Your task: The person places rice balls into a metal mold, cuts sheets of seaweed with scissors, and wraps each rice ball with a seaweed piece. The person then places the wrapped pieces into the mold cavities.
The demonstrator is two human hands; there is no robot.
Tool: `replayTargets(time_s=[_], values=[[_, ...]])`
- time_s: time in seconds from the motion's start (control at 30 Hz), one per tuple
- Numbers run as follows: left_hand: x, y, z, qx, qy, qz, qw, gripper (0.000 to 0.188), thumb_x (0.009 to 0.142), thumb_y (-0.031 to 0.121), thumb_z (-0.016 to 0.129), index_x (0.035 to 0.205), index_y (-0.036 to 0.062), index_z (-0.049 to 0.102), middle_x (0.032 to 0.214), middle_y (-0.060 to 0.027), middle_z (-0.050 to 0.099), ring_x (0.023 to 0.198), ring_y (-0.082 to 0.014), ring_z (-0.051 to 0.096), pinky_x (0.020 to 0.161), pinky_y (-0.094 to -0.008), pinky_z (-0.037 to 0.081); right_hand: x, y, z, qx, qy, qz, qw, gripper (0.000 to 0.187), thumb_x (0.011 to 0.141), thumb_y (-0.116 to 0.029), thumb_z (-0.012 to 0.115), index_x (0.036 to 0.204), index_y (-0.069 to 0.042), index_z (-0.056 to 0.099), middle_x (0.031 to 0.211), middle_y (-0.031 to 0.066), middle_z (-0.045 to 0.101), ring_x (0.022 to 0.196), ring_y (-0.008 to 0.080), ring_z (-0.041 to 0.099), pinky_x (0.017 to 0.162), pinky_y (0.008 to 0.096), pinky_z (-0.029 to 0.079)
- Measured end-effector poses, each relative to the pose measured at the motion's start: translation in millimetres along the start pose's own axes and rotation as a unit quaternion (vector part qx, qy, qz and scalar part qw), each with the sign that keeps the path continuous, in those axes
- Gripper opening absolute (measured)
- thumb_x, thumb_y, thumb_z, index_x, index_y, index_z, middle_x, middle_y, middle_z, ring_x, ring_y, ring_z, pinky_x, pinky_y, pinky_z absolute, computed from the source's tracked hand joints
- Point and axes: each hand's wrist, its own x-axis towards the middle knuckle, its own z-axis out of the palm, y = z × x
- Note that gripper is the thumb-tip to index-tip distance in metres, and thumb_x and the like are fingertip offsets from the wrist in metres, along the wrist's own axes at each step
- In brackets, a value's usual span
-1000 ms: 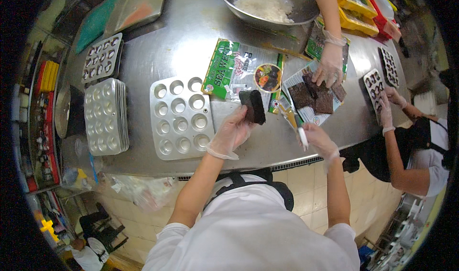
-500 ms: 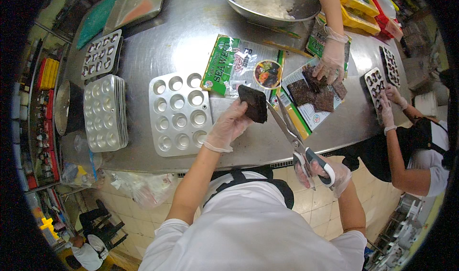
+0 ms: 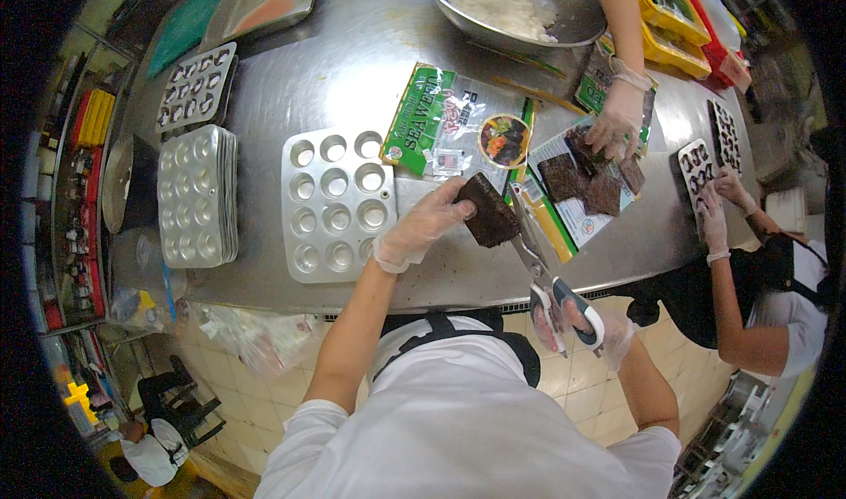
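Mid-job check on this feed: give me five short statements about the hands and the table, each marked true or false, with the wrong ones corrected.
1. The left hand holds dark seaweed. True.
2. The right hand holds nothing. False: the right hand holds scissors.
3. White rice lies in the metal bowl. True.
4. The stack of muffin tins stands to the right of the metal bowl. False: the stack of muffin tins is well to the left of it.
5. A co-worker's hand is over the loose seaweed pieces. True.
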Motion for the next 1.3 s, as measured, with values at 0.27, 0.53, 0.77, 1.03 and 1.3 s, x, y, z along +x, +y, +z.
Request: replayTargets(time_s=[0.27,0.53,0.77,1.03,1.3], values=[[-1.7,10.4,-0.5,-0.006,-0.002,-0.028,1.000,0.033,0.087,0.016,0.053,0.116,0.0025,0.045,0.106,-0.0021,0.052,0.099,-0.0108,0.045,0.089,-0.0250,0.035,0.6,5.5,17.1,-0.070,0.078,0.031,0.994,0.046,0.086,-0.050,0.045,0.068,-0.008,0.045,0.056,0.0028,0.047,0.045,0.0124,0.043,0.039,0.0257,0.032],[-0.4,18.1,5.2,0.080,-0.042,-0.022,0.996,0.032,0.087,0.016,0.052,0.115,0.0018,0.046,0.104,-0.0023,0.052,0.099,-0.0111,0.045,0.090,-0.0257,0.035,10.0,19.9,21.5,0.034,0.064,-0.036,0.997,0.043,0.087,-0.047,0.045,0.069,-0.007,0.045,0.056,0.0032,0.047,0.046,0.0112,0.045,0.040,0.0243,0.035],[1.8,14.7,1.4,0.064,-0.049,-0.030,0.996,0.031,0.087,0.017,0.053,0.115,0.0035,0.047,0.105,-0.0008,0.052,0.100,-0.0102,0.045,0.091,-0.0262,0.034,9.1,20.9,21.8,-0.015,0.096,0.019,0.995,0.044,0.089,-0.046,0.043,0.070,-0.007,0.046,0.054,0.0041,0.046,0.048,0.0127,0.046,0.043,0.0253,0.035],[1.1,12.0,0.4,0.077,-0.079,-0.025,0.994,0.033,0.088,0.018,0.053,0.116,0.0036,0.047,0.107,-0.0021,0.051,0.100,-0.0114,0.045,0.091,-0.0264,0.034,10.0,16.7,23.5,-0.042,0.113,0.050,0.991,0.043,0.089,-0.044,0.045,0.066,-0.007,0.045,0.054,0.0034,0.047,0.046,0.0113,0.045,0.040,0.0244,0.034],[-0.6,11.0,8.2,0.239,-0.074,0.007,0.968,0.033,0.088,0.019,0.051,0.116,0.0018,0.046,0.106,-0.0043,0.053,0.099,-0.0130,0.045,0.090,-0.0278,0.035,21.0,26.2,30.0,0.039,0.122,-0.033,0.991,0.048,0.079,-0.052,0.055,0.068,-0.006,0.048,0.053,0.0057,0.047,0.046,0.0147,0.046,0.040,0.0260,0.033]])
